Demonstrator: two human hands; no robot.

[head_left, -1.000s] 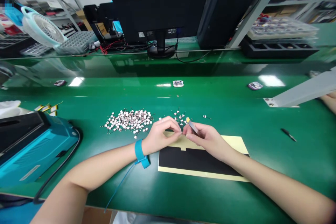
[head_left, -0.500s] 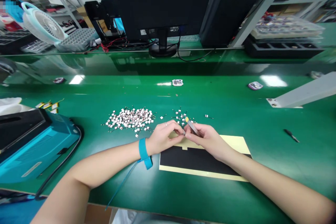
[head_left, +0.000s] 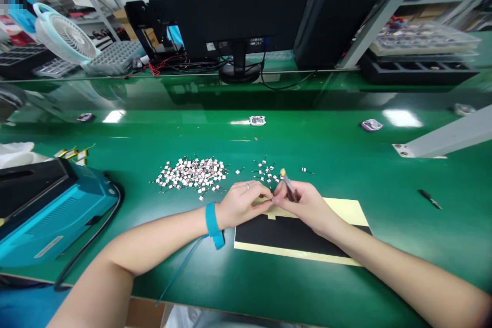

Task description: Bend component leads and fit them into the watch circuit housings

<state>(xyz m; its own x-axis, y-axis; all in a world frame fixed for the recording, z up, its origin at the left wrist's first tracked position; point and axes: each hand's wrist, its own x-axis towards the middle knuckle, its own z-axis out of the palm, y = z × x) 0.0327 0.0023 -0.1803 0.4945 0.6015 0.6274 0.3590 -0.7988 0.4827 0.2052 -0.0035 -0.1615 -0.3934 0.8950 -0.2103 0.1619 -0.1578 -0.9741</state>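
My left hand (head_left: 243, 204), with a blue strap (head_left: 214, 225) at its wrist, is closed in a pinch. Its thumb and forefinger meet the fingertips of my right hand (head_left: 302, 204); whatever is between them is too small to make out. Gripped in my right hand are grey tweezers (head_left: 289, 186), their yellow end pointing up and away. Both hands are above a pale yellow sheet (head_left: 344, 208) with a black band (head_left: 253, 230) across it. Just beyond the fingers lie several small white parts with dark leads (head_left: 263, 162). A larger pile of the same parts (head_left: 192, 173) spreads farther left.
A blue-and-black machine (head_left: 57, 215) stands at left, its black cable (head_left: 88, 243) looping beside it. A dark-handled tool (head_left: 429, 199) lies at right, near a white metal bracket (head_left: 446, 136). Farther back are a small open device (head_left: 257, 121) and a monitor stand (head_left: 239, 69).
My right hand has turned slightly, and the tweezers now stand steeper with their yellow end farther right. The fingertips of both hands have closed together, covering the small grey piece that showed there.
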